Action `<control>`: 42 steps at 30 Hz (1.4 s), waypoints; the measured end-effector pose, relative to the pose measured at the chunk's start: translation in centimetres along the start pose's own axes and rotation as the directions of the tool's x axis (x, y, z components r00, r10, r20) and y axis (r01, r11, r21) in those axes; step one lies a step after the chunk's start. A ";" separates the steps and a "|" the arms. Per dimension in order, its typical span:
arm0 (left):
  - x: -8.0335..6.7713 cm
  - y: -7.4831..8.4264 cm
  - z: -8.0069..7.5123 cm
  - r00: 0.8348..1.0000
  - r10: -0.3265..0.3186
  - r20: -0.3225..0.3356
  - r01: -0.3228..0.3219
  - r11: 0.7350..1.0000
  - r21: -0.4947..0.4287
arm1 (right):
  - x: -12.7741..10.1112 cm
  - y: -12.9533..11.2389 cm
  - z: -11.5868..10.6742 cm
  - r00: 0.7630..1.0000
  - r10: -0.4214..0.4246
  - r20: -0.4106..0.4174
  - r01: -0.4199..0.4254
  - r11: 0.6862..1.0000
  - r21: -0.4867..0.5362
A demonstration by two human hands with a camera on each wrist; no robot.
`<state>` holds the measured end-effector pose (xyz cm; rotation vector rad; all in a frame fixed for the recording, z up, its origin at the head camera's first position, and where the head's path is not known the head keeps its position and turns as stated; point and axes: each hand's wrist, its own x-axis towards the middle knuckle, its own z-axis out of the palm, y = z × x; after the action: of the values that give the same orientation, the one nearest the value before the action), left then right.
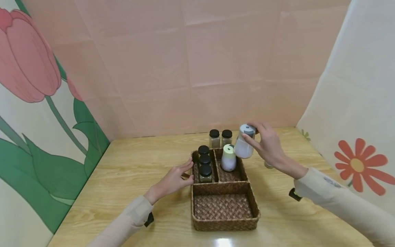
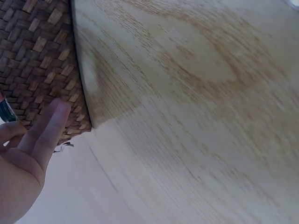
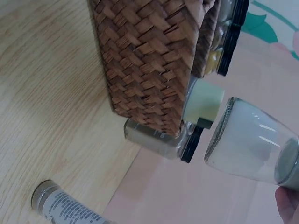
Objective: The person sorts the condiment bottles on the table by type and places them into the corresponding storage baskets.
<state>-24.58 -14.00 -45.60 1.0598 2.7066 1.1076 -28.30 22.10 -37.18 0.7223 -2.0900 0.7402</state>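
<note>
Head view: right hand [image 1: 269, 144], just right of centre, fingers [image 1: 250, 140] curled round the grey cap end of a glass shaker [image 1: 244, 145] w/ white contents, held tilted in the air above the basket's back right corner. Right wrist view shows the same shaker [image 3: 250, 147] clear of the basket wall. Left hand [image 1: 174, 179], left of centre, fingers [image 1: 187, 164] straight, tips touching the woven basket [image 1: 224, 224] at its left rim, gripping nothing. Basket sits mid-frame on the wooden table [image 1: 123, 178]. Its back left section holds three black-lidded jars [image 1: 205, 164] in a row; back right section holds a shaker w/ pale green cap [image 1: 228, 157]; front section bare. Two more black-lidded jars [image 1: 220, 138] stand on the table just behind the basket. Small bottle [image 3: 65, 205] lies on the table, lower left of the right wrist view.
</note>
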 end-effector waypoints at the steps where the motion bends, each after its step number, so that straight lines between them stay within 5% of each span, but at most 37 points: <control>1: 0.0 0.0 0.0 1.000 0.001 0.000 -0.001 1.000 0.004 | 0.0 -0.2 0.0 1.000 -0.005 0.001 0.005 1.000 0.003; 22: 0.0 -0.2 0.1 0.999 0.028 -0.020 -0.027 0.999 0.028 | -0.5 -3.3 0.1 0.996 -0.036 0.079 0.033 0.999 0.032; 42: 0.0 -0.2 0.3 0.999 0.042 -0.033 -0.039 0.997 0.070 | -2.7 -3.7 2.1 0.976 -0.078 0.203 0.065 0.996 0.068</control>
<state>-24.59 -13.95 -46.01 1.1201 2.7813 1.0554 -25.35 18.78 -39.53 0.9383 -2.2212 0.7177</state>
